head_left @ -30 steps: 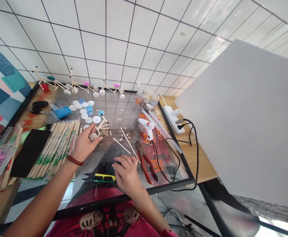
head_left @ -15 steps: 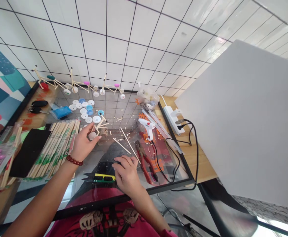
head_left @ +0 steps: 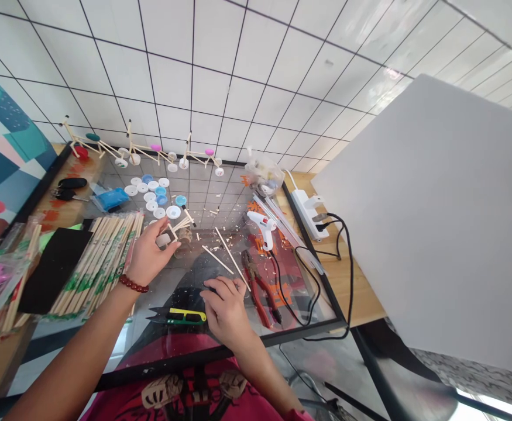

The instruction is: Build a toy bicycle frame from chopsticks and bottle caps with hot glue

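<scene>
My left hand [head_left: 145, 257], with a bracelet of red beads [head_left: 133, 284] on its wrist, is closed on a small stick model [head_left: 180, 227]. The model is made of pale wooden sticks, with a black-tipped crossbar at its upper right and a white cap near the fingers. Lower down, my right hand [head_left: 227, 307] rests over the glass tabletop with its fingers loosely bent and apart; I make out nothing held in it. Two loose thin sticks [head_left: 226, 251] lie just beyond it. Yellow-green thread snips [head_left: 179, 316] are to its left, and red-handled pliers [head_left: 261, 289] to its right.
Three finished stick tricycles [head_left: 159, 153] stand along the back edge. White and blue bottle caps [head_left: 153, 196] lie before them. Wrapped chopsticks [head_left: 98, 257] and black foam sheet [head_left: 56, 272] are left. A glue gun [head_left: 262, 228], its cable, and a power strip [head_left: 308, 213] are right.
The stick model has turned slightly in my left hand, its black-tipped crossbar swinging a little to the right and down. My right hand stays in place. The view has shifted slightly.
</scene>
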### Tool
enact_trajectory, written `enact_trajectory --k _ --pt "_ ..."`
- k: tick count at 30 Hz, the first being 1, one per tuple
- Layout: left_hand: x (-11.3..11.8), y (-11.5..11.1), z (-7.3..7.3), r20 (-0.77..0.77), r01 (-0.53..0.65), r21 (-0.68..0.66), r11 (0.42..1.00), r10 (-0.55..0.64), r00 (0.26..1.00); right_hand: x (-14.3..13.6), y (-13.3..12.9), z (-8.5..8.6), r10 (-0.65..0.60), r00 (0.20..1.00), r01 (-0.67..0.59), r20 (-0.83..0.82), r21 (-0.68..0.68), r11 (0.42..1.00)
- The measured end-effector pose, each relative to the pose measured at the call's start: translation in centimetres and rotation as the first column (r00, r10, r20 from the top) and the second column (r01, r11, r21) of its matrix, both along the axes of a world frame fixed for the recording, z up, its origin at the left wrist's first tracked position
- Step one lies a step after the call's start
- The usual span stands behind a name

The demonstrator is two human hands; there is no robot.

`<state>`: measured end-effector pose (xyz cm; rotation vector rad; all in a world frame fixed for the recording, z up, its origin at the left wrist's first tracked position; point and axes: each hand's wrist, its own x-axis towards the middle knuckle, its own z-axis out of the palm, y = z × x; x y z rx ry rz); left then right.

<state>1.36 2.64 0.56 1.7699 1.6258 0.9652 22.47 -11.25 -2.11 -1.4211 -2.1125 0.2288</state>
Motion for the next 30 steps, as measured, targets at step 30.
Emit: enact_trajectory --k 30 --pt "0.2 -0.1 -0.6 0.215 -0.130 0.022 0.991 0.122 0.969 -0.2 0.0 0.2 -0.006 0.999 0.006 -0.033 -0.001 1.000"
